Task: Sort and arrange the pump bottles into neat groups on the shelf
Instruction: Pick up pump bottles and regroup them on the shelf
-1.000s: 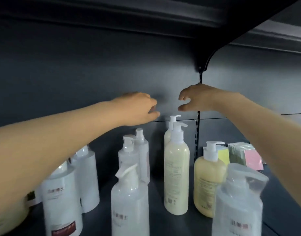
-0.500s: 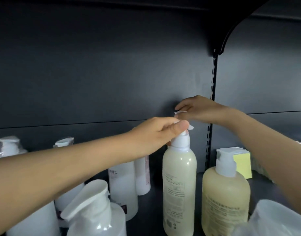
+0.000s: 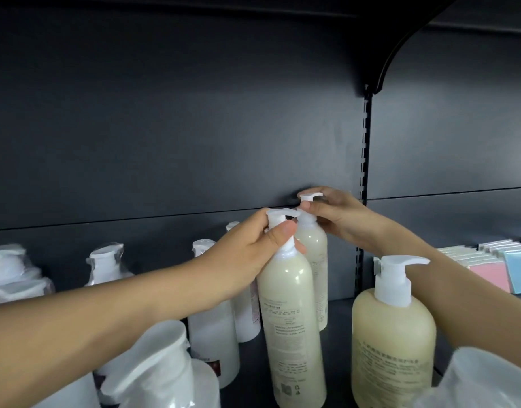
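Two tall cream pump bottles stand one behind the other at the middle of the dark shelf (image 3: pixel 338 313). My left hand (image 3: pixel 247 254) grips the pump neck of the front tall cream bottle (image 3: pixel 294 325). My right hand (image 3: pixel 332 216) pinches the pump neck of the rear tall cream bottle (image 3: pixel 315 245). A squat yellowish pump bottle (image 3: pixel 391 348) stands to the right, under my right forearm. Several white pump bottles (image 3: pixel 212 334) stand to the left, partly hidden by my left arm.
A white wrapped pump top (image 3: pixel 153 360) fills the near left, another wrapped bottle (image 3: pixel 483 381) the near right corner. Pink and blue packets (image 3: pixel 506 269) lie on the neighbouring shelf bay, beyond the slotted upright (image 3: pixel 363 201). An upper shelf bracket (image 3: pixel 400 54) hangs overhead.
Both hands have come down from the back panel onto the pump necks of the two tall cream bottles and closed on them. The view has moved closer to the shelf.
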Demonstrator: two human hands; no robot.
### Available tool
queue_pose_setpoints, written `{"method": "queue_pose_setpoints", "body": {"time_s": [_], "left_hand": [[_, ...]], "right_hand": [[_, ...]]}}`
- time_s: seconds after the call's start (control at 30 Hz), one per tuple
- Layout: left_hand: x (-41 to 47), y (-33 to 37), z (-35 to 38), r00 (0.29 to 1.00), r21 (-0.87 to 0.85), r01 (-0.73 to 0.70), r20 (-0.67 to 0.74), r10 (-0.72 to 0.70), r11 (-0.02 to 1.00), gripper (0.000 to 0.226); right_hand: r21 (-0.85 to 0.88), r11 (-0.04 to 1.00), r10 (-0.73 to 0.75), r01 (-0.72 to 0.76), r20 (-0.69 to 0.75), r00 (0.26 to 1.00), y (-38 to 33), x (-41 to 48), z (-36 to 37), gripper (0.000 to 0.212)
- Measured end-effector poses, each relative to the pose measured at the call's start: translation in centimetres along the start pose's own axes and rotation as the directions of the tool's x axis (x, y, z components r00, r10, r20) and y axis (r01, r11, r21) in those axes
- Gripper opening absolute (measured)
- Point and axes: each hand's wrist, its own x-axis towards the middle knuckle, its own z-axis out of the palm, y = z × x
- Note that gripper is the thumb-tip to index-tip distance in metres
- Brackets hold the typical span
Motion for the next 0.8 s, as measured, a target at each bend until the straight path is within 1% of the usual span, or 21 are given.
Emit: {"method": "queue_pose_setpoints", "body": {"time_s": [0.07,0.1,0.13,0.2,0.27,0.3,0.4,0.43,0.47,0.53,0.6,0.7,0.73,0.8], "left_hand": [[0.0,-0.1,0.1,0.999,0.047,0.031,-0.022,-0.030,0.998,0.034],[0.0,-0.1,0.2,0.999,0.066,0.033,-0.027,-0.032,0.997,0.031],[0.0,-0.1,0.3,0.999,0.083,0.033,-0.033,-0.030,0.996,0.033],[0.0,0.1,0.5,0.999,0.092,0.024,-0.051,-0.019,0.995,0.049],[-0.1,0.1,0.7,0.998,0.067,0.019,-0.066,-0.015,0.998,0.056],[-0.1,0.1,0.8,0.997,0.052,0.020,-0.069,-0.016,0.998,0.056],[-0.3,-0.2,1.2,0.998,0.002,0.036,-0.061,-0.035,0.999,0.049],[-0.3,-0.4,1.4,0.998,-0.013,0.044,-0.049,-0.044,0.999,0.047],[-0.4,-0.5,1.5,0.997,-0.034,0.063,-0.033,-0.064,0.997,0.046],[-0.6,-1.0,1.5,0.994,-0.086,0.109,0.009,-0.109,0.990,0.040],[-0.8,-1.6,1.3,0.991,-0.119,0.132,0.045,-0.128,0.984,0.031],[-1.0,-2.0,1.0,0.987,-0.082,0.150,0.077,-0.144,0.985,0.036],[-1.0,-2.0,0.9,0.985,-0.082,0.160,0.080,-0.153,0.984,0.035],[-0.9,-1.8,0.9,0.984,-0.096,0.171,0.070,-0.165,0.981,0.019]], "right_hand": [[0.064,0.998,0.012,-0.014,0.041,0.999,0.7,-0.1,0.2,0.024],[0.066,0.997,0.022,-0.026,0.069,0.997,1.0,-0.1,0.4,0.026],[0.053,0.998,0.032,-0.037,0.092,0.995,1.5,-0.1,0.5,0.029],[0.029,0.998,0.053,-0.057,0.116,0.992,2.3,-0.1,0.7,0.035],[0.030,0.998,0.054,-0.058,0.122,0.991,3.0,-0.1,0.8,0.037],[0.033,0.998,0.053,-0.057,0.125,0.991,3.2,-0.2,0.8,0.041],[0.049,0.997,0.049,-0.057,0.141,0.989,3.9,-0.3,0.6,0.071],[0.051,0.997,0.047,-0.054,0.142,0.989,4.0,-0.3,0.7,0.072],[0.048,0.998,0.037,-0.044,0.140,0.989,4.2,-0.2,0.6,0.065],[0.067,0.997,0.022,-0.031,0.131,0.991,4.4,-0.2,0.8,0.041],[0.088,0.996,0.017,-0.028,0.132,0.991,4.2,-0.2,1.0,0.028],[0.080,0.996,0.025,-0.036,0.138,0.990,3.8,-0.3,1.3,0.030],[0.064,0.997,0.032,-0.041,0.133,0.991,3.8,-0.2,1.2,0.031],[0.032,0.998,0.042,-0.046,0.124,0.991,3.6,-0.4,1.0,0.033]]}}
